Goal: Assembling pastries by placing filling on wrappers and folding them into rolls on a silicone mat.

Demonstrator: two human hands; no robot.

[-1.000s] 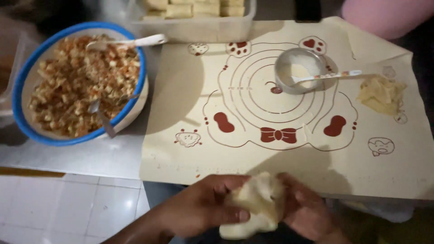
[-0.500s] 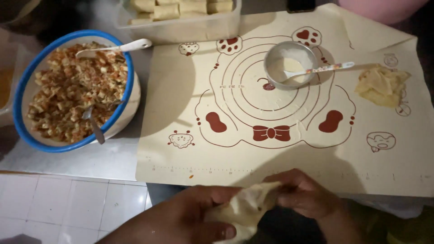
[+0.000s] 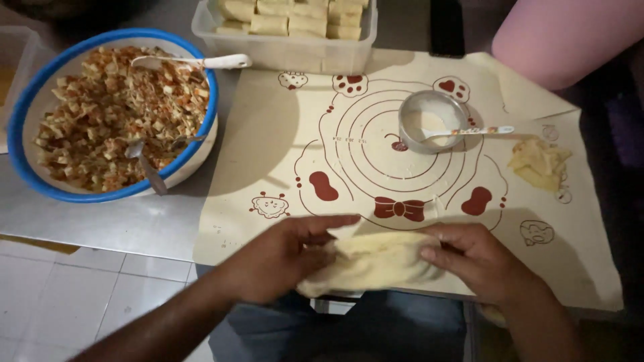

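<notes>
A big bowl with a blue rim (image 3: 27,100) sits at the upper left of the frame on the grey tabletop (image 3: 114,224). It is full of chopped filling (image 3: 100,114), orange and tan bits all mixed up. A white spoon (image 3: 201,62) rests on the top edge of the bowl, and a metal spoon (image 3: 146,167) sticks out of the filling at the lower side. At the top middle is a clear plastic box (image 3: 282,50), and inside it are pale rolled pieces (image 3: 295,17) lined up side by side. A cream baking mat (image 3: 268,134) with red rings, paw prints and a bow lies across the middle of the frame. On the mat, right of the middle, stands a small round metal cup (image 3: 410,114) with something white in it, and a little spoon (image 3: 469,131) lies across its rim and points to the right. At the right edge of the mat is a small heap of pale dough scraps (image 3: 537,164). At the bottom middle, a soft sheet of pale dough (image 3: 376,261) lies at the near edge of the mat, between two hands. The left hand (image 3: 282,258) is curled around the left end of the dough, with one finger stretched out flat over the top. The right hand (image 3: 479,258) is half closed and grips the right end of the dough, fingers on top of it. A pink shape (image 3: 563,37) shows at the upper right corner.
</notes>
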